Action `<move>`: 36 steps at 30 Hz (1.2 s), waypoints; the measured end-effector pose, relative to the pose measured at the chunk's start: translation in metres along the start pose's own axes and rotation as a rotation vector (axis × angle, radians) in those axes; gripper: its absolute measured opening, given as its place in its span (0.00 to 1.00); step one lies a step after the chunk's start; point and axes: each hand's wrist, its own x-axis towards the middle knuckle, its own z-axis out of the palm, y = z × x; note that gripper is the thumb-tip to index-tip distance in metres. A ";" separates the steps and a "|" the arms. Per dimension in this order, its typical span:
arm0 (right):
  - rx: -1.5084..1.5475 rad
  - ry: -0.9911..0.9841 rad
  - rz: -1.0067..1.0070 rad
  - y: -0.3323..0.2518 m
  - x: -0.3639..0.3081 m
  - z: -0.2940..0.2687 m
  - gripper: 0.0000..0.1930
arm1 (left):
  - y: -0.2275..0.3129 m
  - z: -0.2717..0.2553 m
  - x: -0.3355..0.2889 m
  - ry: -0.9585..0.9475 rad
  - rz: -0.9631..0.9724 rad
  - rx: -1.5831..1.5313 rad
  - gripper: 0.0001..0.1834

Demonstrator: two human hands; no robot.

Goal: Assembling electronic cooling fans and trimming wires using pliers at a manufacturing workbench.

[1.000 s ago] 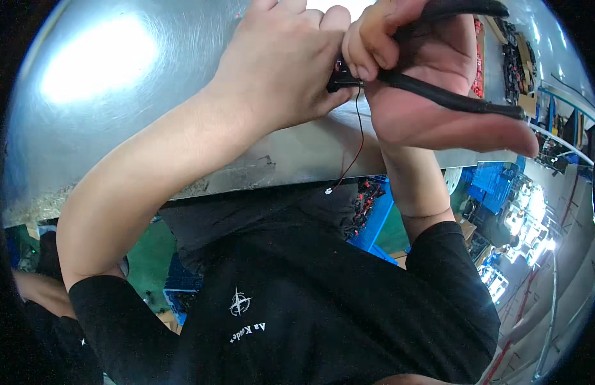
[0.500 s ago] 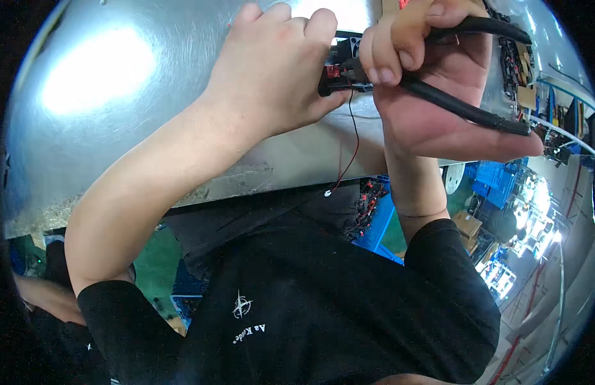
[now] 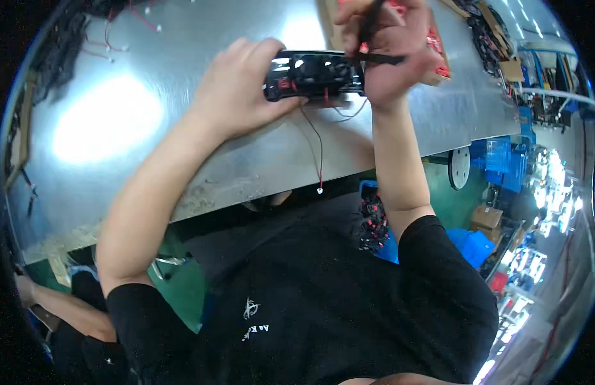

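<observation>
My left hand (image 3: 239,86) grips the left end of a glossy black plastic housing (image 3: 313,74) just above the metal table (image 3: 259,154). Red parts show inside the housing. A thin red-and-black wire (image 3: 320,154) hangs from it past the table's front edge, ending in a small white connector (image 3: 320,190). My right hand (image 3: 400,70), blurred, is closed round black-handled pliers (image 3: 382,58) at the housing's right end. The fingers hide most of the tool. A small red spot shows by the fingers; what it is I cannot make out.
Behind my right hand stands a cardboard box (image 3: 438,76) of red parts. Loose wires with white plugs (image 3: 111,48) and dark cable bundles (image 3: 50,61) lie at the far left. Blue crates (image 3: 503,160) and a round stool (image 3: 460,168) are at right. Another person's arm (image 3: 72,314) shows lower left.
My right hand has moved up and away from the housing's middle with the pliers, uncovering the housing. The left hand has shifted slightly left, and the housing now shows its glossy side.
</observation>
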 end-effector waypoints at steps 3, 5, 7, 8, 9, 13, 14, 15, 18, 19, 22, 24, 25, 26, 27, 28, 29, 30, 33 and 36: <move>-0.497 0.542 0.651 -0.053 0.004 0.020 0.52 | -0.015 -0.008 -0.006 -0.029 0.018 -0.160 0.36; -0.065 0.531 0.552 -0.085 0.012 0.000 0.42 | -0.016 -0.014 -0.001 -0.133 0.028 -0.341 0.35; -0.255 0.532 0.626 -0.103 0.019 -0.012 0.49 | -0.013 -0.026 0.006 -0.349 0.022 -0.475 0.37; -0.388 0.494 0.720 -0.103 0.013 -0.016 0.41 | -0.014 -0.031 0.008 -0.407 0.054 -0.509 0.37; -0.517 0.456 0.818 -0.101 0.009 -0.016 0.34 | -0.013 -0.037 0.006 -0.466 0.077 -0.543 0.37; -0.980 -0.109 1.465 -0.091 0.009 0.033 0.33 | 0.005 -0.066 0.005 -0.783 -0.054 -0.811 0.40; -1.158 -0.219 1.420 -0.089 0.005 0.048 0.33 | 0.002 -0.064 0.001 -0.865 -0.065 -0.887 0.43; -1.329 -0.333 1.366 -0.085 0.000 0.058 0.34 | 0.004 -0.061 -0.005 -0.882 -0.101 -0.977 0.45; -1.534 -0.225 0.824 -0.082 -0.043 0.055 0.30 | 0.025 -0.056 -0.006 -0.885 0.042 -0.937 0.46; -1.524 -0.195 0.809 -0.090 -0.040 0.064 0.30 | 0.033 -0.053 -0.010 -0.818 0.004 -0.955 0.46; -0.859 0.291 0.938 -0.131 -0.042 0.083 0.27 | 0.042 -0.047 -0.014 -0.710 -0.041 -0.947 0.47; -0.481 0.312 1.145 -0.158 -0.051 0.092 0.26 | 0.041 -0.043 -0.016 -0.628 -0.100 -0.895 0.48; -0.441 0.275 1.245 -0.169 -0.060 0.093 0.26 | 0.045 -0.042 -0.015 -0.677 -0.101 -0.900 0.48; -0.514 0.206 1.164 -0.174 -0.073 0.096 0.25 | 0.050 -0.041 -0.017 -0.682 -0.145 -0.914 0.47; -0.354 0.263 1.252 -0.182 -0.078 0.100 0.23 | 0.055 -0.041 -0.017 -0.679 -0.187 -0.923 0.46; -0.262 0.329 1.295 -0.190 -0.088 0.100 0.24 | 0.053 -0.033 -0.017 -0.692 -0.177 -0.914 0.47; -0.167 0.392 1.334 -0.198 -0.099 0.101 0.24 | 0.052 -0.027 -0.017 -0.737 -0.170 -0.924 0.47; -0.168 0.434 1.329 -0.205 -0.109 0.105 0.24 | 0.055 -0.024 -0.017 -0.746 -0.172 -0.913 0.48; -0.051 0.548 1.241 -0.221 -0.139 0.114 0.26 | 0.061 -0.016 -0.016 -0.787 -0.164 -0.911 0.50; 0.180 0.854 1.296 -0.251 -0.183 0.113 0.30 | 0.051 -0.004 -0.015 -0.578 -0.081 -1.195 0.50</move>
